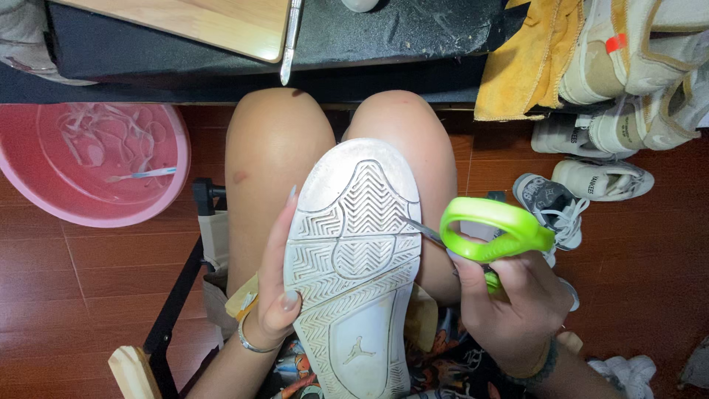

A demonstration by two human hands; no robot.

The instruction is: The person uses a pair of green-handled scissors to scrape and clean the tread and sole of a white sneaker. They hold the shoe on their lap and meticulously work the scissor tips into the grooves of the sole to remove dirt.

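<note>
On lap: white sneaker (354,273) sole-up, left hand (275,295) clamped on its left edge. Right hand (509,303) gripping green-handled scissors (491,230), blade tip touching sole's right edge. Pink basin (44,192) at left.

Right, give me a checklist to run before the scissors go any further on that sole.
1. Left hand grips the sneaker along its edge, sole up: ok.
2. Right hand holds the green-handled scissors: ok.
3. Scissor blades touch the sole's right edge: ok.
4. Blade tips visible: not ok, hidden by the sole.
5. Left fingers away from the blades: ok, they are on the opposite side.
6. Sneaker steadied on the lap: cannot tell.
</note>
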